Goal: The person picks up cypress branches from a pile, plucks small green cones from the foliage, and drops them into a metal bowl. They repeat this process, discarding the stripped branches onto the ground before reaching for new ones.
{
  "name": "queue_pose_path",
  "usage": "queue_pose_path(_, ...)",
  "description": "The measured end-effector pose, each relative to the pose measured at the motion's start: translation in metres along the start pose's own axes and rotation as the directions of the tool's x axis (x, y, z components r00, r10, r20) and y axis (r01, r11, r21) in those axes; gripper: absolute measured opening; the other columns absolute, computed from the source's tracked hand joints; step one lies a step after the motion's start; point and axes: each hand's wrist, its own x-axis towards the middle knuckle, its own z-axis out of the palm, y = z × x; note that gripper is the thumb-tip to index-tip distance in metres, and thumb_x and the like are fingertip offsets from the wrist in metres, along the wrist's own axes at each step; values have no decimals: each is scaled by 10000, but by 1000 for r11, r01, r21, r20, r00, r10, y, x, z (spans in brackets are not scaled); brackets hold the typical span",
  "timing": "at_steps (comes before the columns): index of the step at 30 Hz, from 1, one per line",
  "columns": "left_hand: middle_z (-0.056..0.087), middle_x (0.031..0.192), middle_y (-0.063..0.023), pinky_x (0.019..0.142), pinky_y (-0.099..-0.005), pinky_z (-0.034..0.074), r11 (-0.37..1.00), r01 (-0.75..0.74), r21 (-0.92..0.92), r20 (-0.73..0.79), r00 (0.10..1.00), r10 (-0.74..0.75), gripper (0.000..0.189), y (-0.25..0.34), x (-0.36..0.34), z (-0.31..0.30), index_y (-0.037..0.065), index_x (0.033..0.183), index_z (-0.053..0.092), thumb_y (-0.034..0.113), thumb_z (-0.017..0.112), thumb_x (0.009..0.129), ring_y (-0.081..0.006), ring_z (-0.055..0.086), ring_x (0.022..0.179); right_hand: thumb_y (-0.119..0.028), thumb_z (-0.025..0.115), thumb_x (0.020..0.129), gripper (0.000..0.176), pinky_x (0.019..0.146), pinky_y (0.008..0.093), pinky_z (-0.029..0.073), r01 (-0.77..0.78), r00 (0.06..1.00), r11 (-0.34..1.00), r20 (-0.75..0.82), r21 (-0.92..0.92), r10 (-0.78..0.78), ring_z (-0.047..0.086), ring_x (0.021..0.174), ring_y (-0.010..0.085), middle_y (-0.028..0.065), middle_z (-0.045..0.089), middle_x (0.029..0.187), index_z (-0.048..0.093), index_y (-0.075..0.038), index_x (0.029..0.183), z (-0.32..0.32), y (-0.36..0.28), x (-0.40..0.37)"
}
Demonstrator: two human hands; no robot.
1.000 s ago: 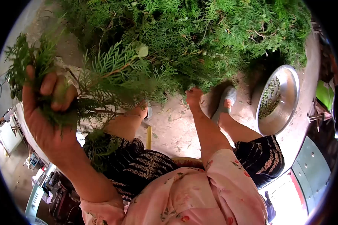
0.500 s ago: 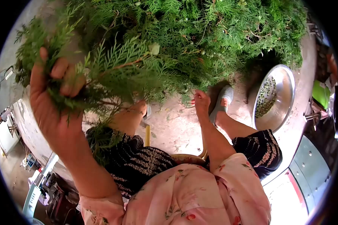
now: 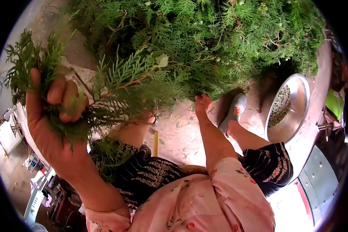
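Note:
My left hand (image 3: pixel 60 123) is raised at the left, fingers curled around a leafy arborvitae branch (image 3: pixel 133 83). Its flat green sprays stick out on both sides of the hand, and some hang down over my leg. A pale green cone or leaf shows near the branch's right end. Lower down in the middle, my right hand (image 3: pixel 203 103) is at the near edge of a big pile of arborvitae cuttings (image 3: pixel 205 42). Its fingers are bent together against the greenery, and what they pinch, if anything, is hidden.
A tilted metal basin (image 3: pixel 302 106) with many small green cones or seeds stands at the right, beside my foot in a grey shoe (image 3: pixel 239 101). Bits of leaf litter the floor (image 3: pixel 178 125). A pale blue chair (image 3: pixel 319 174) is at the lower right.
My right hand has moved slightly up and left to the edge of the pile. My left hand, still holding the branch, has shifted a little left and down. The camera view has shifted slightly.

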Motion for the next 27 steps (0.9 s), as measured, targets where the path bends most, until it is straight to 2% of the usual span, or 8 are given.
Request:
queue_pose_path(5,406,662,-50,432,-229,286,999,-7,39,-4,1000,7,171,-4,-2,7,26,947,524,181,460,913,-114,319,505,-83,675,688,110,474,336,468,-19,987,997,159,-78,32,618,607,207,113,591,638,597,-36,749,6,8,3)
queue_pose_path(7,412,659,-48,433,-229,288,999,0,32,-3,1000,0,168,-3,1,6,28,959,520,180,468,909,-113,320,500,-53,646,744,161,463,305,478,-529,835,662,463,531,297,614,645,183,103,589,707,574,-4,880,-15,1,-4)
queue_pose_path(10,429,651,-45,439,-227,290,1000,22,4,-46,999,-22,143,-2,2,4,38,954,513,169,492,898,-111,338,490,-29,610,780,251,500,292,503,-622,781,388,575,680,243,608,641,190,112,591,802,523,23,1010,-58,-2,-12)
queue_pose_path(16,462,656,-39,457,-224,318,997,5,71,-36,999,-3,140,-9,1,15,81,977,474,173,526,885,-109,387,489,-27,579,817,169,592,303,515,-580,815,134,573,804,89,609,697,196,95,610,841,548,-16,983,-127,9,-1)
queue_pose_path(22,463,668,-32,470,-236,349,993,36,108,-22,999,-33,146,-16,2,20,83,991,476,185,513,893,-113,389,502,-154,590,833,163,690,307,519,-33,999,-253,37,967,15,594,736,209,94,603,808,522,-30,914,-216,79,63)
queue_pose_path(23,466,673,-31,472,-234,353,992,35,119,-6,999,-34,156,-19,3,21,81,1000,480,192,510,894,-107,390,505,-169,580,841,155,697,304,515,38,963,-288,42,957,265,589,725,204,94,603,793,525,-29,876,-236,57,60)
queue_pose_path(24,470,677,-30,475,-231,356,991,36,131,8,999,-37,167,-21,3,24,78,1009,485,199,508,896,-101,391,509,-185,569,849,162,705,301,511,114,865,-306,57,945,499,585,713,200,95,603,777,527,-29,838,-257,33,55)
queue_pose_path(27,482,695,-26,488,-197,367,972,60,226,-22,998,-56,195,-24,-4,38,67,1027,491,214,498,900,-85,413,526,-188,545,858,159,654,312,515,-32,943,-100,63,995,327,581,681,183,85,589,752,530,-30,843,-227,71,60)
